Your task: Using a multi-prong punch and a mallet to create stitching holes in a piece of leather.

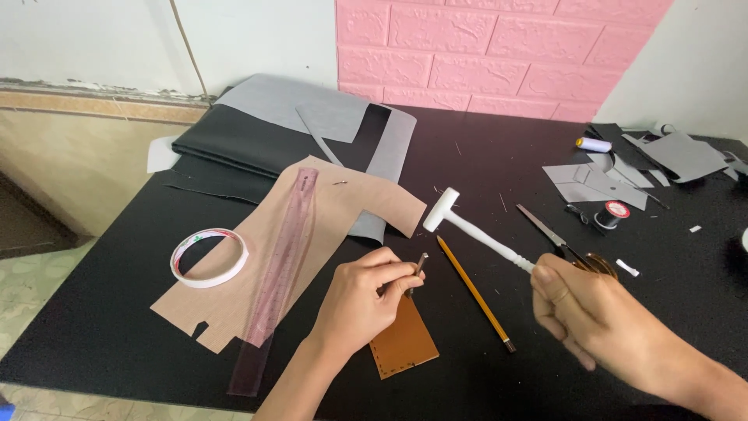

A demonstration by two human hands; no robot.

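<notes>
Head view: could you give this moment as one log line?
left hand: holds metal punch upright on tan leather piece | right hand: grips white mallet, raised | pencil between hands

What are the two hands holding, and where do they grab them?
The right hand grips the white plastic mallet at its handle's end. The left hand pinches the small dark metal punch along its shaft, over the brown leather piece.

Your white mallet [475, 230] looks like smooth, glossy plastic, and the thin punch [421, 265] like dull metal. The tan piece [403, 343] reads as matt leather, on a matt black worktop [117, 312].
</notes>
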